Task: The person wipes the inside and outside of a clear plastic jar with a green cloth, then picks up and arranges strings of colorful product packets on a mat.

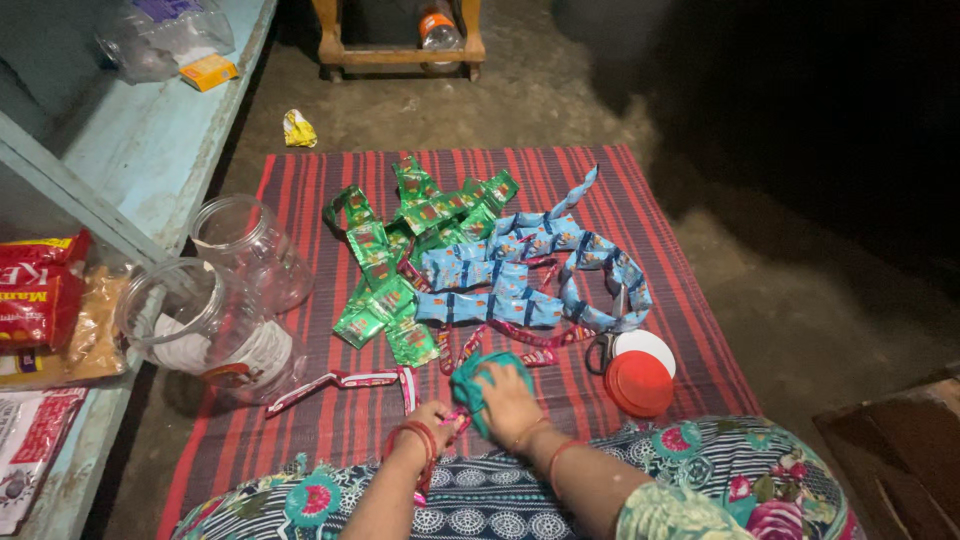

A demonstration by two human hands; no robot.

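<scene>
On the striped red mat (330, 430), the right hand (510, 398) presses flat on a small teal cloth (478, 378), fingers spread. The left hand (432, 420) pinches a pink sachet strip (345, 380) shut between its fingers. It is best to hold the strip tight and pull slowly so it does not rip. Green sachet strips (385, 285) and blue ones (520, 275) lie in a heap just past the hands. Two clear jars (225, 300) lie on the left. A red lid (640, 383) sits on the right.

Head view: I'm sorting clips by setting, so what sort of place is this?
Probably a small shop's floor: sachet strips lie on a striped mat, with clear jars beside a stocked blue shelf.
</scene>
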